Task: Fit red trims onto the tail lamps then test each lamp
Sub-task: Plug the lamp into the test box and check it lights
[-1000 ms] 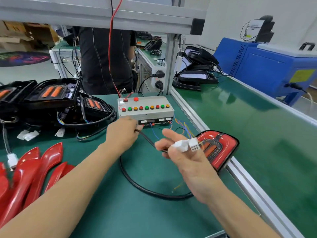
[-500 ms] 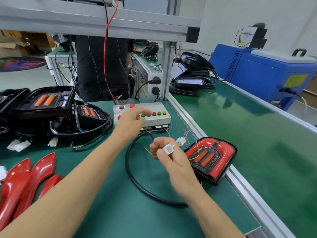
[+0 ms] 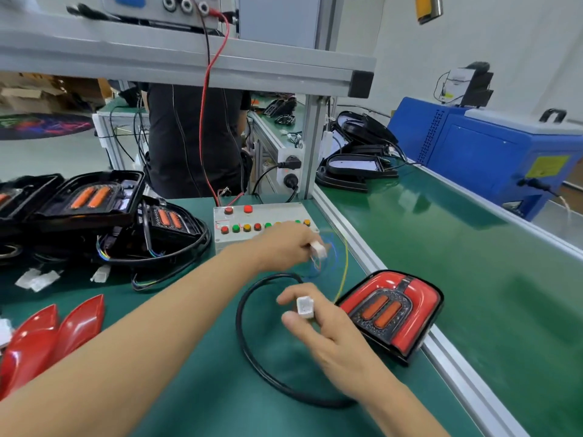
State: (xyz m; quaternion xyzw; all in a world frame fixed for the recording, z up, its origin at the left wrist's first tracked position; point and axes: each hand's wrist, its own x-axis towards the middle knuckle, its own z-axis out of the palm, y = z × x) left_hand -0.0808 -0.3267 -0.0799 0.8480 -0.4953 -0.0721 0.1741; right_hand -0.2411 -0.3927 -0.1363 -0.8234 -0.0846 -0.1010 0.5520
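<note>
White plastic connector point(image 3: 305, 306), small, light, rigid, pinched between right hand point(image 3: 328, 329) fingertips beside the trimmed tail lamp point(image 3: 392, 313); its mate point(image 3: 318, 249) pinched by left hand point(image 3: 284, 247) near the test box point(image 3: 262, 225); best gripped by the shell, probably not the thin wires.

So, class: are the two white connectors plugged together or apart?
Apart: the right hand pinches one white connector, the left hand holds the other near the test box.
</note>
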